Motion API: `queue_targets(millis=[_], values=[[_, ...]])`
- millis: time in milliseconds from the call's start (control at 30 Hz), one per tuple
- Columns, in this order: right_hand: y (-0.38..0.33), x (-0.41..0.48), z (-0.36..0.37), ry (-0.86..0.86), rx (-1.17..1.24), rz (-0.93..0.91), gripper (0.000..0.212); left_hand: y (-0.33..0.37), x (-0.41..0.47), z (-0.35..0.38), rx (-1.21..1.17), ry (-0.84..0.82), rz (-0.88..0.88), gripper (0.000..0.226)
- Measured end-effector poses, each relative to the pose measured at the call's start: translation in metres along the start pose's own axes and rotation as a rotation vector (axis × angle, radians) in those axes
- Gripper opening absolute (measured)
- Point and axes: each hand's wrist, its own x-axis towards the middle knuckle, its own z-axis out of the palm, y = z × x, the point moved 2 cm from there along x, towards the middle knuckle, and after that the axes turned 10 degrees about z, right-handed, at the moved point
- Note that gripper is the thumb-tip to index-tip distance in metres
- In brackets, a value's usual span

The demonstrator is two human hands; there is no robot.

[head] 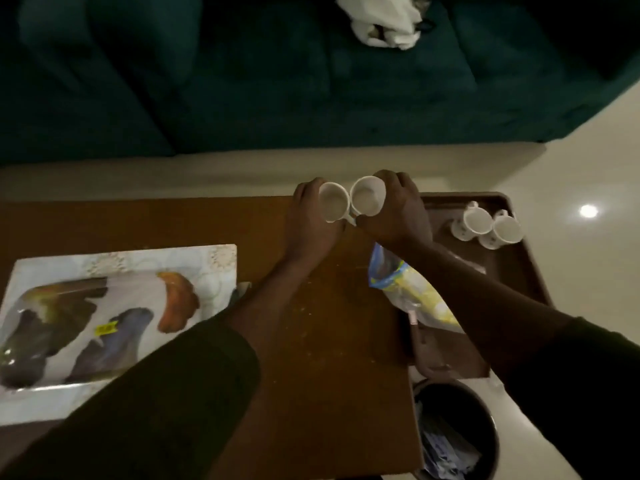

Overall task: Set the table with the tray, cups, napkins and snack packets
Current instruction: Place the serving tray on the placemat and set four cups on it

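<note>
I see two small white cups, smooth and glazed like ceramic, held side by side at the far edge of the wooden surface (329,341). My view shows the left hand (311,216) wrapped around the left cup (333,201), fingers curled about its round wall, and the right hand (394,209) gripping the right cup (367,199) from its outer side; the two rims nearly touch, and both open mouths tilt toward the camera. Whether the cups rest on the wood or hang just above it I cannot tell. To the right lies a dark brown tray (519,271) with a raised rim and rounded corners, carrying two more white cups with handles (488,226), standing close together near its far end. A crinkly plastic snack packet (412,289) in blue, yellow and white lies across the seam where the tray meets the surface, under the right forearm. On the left sits a glossy rectangular placemat (114,323) printed with dark and orange shapes, lace-patterned along its far border. The wood is reddish-brown, matt and speckled with crumbs. Beyond it a pale polished floor (571,168) reflects a lamp, a dark teal sofa (207,81) holds a crumpled white bag (381,22), and a round dark bin (453,427) with wrappers stands near the surface's near right corner.
</note>
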Motion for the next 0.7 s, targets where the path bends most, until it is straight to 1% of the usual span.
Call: queue_targets(millis=[67,200,267,400,500,567,700], values=[[-0.042,-0.004,0.027,-0.026,-0.022,-0.068,0.062,-0.030,-0.011,-0.040,0.027,0.043,-0.036,0.058],[-0.118,-0.027,0.083,-0.093,-0.048,-0.139,0.067,-0.086,-0.044,-0.117,0.038,0.077,-0.084,0.058],[-0.154,-0.042,0.113,-0.146,-0.059,-0.161,0.070,-0.116,-0.063,-0.157,0.028,0.120,-0.141,0.057],[-0.226,-0.080,0.176,-0.295,-0.129,-0.246,0.073,-0.180,-0.115,-0.244,0.155,0.212,-0.209,0.057],[-0.272,-0.115,0.225,-0.404,-0.181,-0.315,0.075,-0.227,-0.160,-0.296,0.227,0.221,-0.274,0.054],[-0.285,-0.132,0.247,-0.463,-0.195,-0.329,0.075,-0.247,-0.183,-0.312,0.260,0.202,-0.312,0.055],[-0.303,-0.160,0.287,-0.511,-0.250,-0.376,0.069,-0.285,-0.218,-0.338,0.235,0.183,-0.397,0.055]])
